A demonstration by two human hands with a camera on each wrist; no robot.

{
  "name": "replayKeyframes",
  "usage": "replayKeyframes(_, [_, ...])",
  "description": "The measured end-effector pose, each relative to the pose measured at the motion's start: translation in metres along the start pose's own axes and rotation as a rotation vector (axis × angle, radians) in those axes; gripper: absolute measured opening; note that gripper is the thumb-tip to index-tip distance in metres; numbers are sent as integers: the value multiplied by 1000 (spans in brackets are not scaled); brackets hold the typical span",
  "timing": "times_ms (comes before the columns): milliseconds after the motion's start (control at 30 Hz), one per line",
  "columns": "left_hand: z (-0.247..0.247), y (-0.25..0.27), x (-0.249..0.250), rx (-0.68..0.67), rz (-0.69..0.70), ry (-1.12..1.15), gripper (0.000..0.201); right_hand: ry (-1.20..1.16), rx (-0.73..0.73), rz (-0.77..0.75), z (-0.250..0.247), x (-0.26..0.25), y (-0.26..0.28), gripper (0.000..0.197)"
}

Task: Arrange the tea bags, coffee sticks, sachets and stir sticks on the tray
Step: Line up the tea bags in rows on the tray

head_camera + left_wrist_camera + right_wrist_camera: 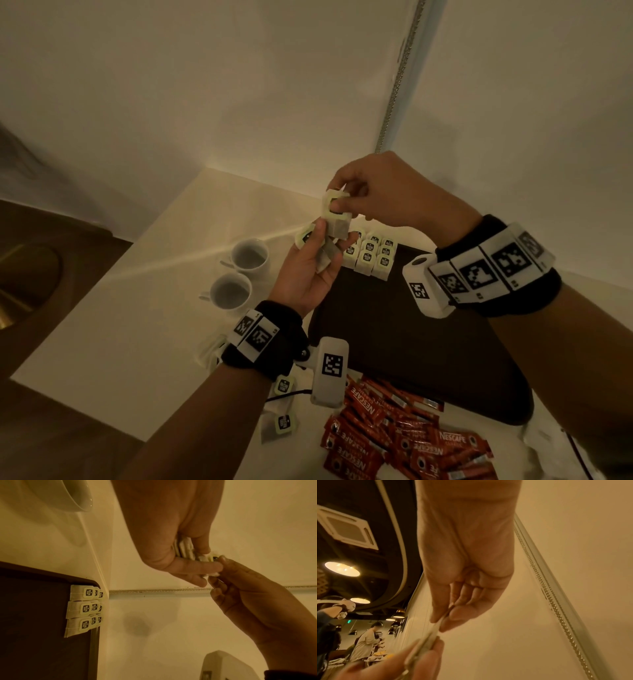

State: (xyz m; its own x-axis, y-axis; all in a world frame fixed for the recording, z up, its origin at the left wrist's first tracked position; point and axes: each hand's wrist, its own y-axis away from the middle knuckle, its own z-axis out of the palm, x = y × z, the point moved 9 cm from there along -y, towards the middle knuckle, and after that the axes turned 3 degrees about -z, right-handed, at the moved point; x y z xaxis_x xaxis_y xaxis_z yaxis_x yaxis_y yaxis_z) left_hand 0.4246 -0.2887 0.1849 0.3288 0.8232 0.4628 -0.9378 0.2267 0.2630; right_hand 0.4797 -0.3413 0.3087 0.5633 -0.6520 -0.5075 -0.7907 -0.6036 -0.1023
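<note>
Head view, near to far: a loose heap of red foil coffee sticks (407,442) is lying on the pale cream tabletop (130,308) at the near edge, just beside the near rim of the dark brown rectangular tray (394,342). Two loose white paper tea bags with black-and-white tags (282,404) are lying on the tabletop left of the heap, off the tray.

Above the tray's left side, a small stack of white paper tea bags (334,236) is being gripped by the left hand (308,274), palm up, fingers curled around it. The top bag of that stack (335,202) is being pinched between thumb and fingertips of the right hand (380,192); both hands are touching the same stack. In the left wrist view the stack (184,547) is being seen edge-on, several bags thick, held well above the tabletop.

Beyond the hands, a block of white tagged tea bags in overlapping rows (371,257) is sitting in the tray's far corner; three rows are being shown in the left wrist view (82,608).

Two empty white ceramic cups (239,274) are standing on the tabletop left of the tray, near each other, apart from it.
</note>
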Motion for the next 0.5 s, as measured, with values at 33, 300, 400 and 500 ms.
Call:
replayKeyframes(33, [-1,-1,1,5,9,19,22,-37,-6,14,0,2,1,17])
replayKeyframes(300, [2,0,-6,21,-20,-17,26,118,128,26,-11,2,3,46])
replayKeyframes(400, [1,-1,-9,25,-13,-55,27,81,85,19,-6,2,4,36])
replayKeyframes(500, [4,2,-12,3,-2,-98,33,62,97,14,-5,5,6,31])
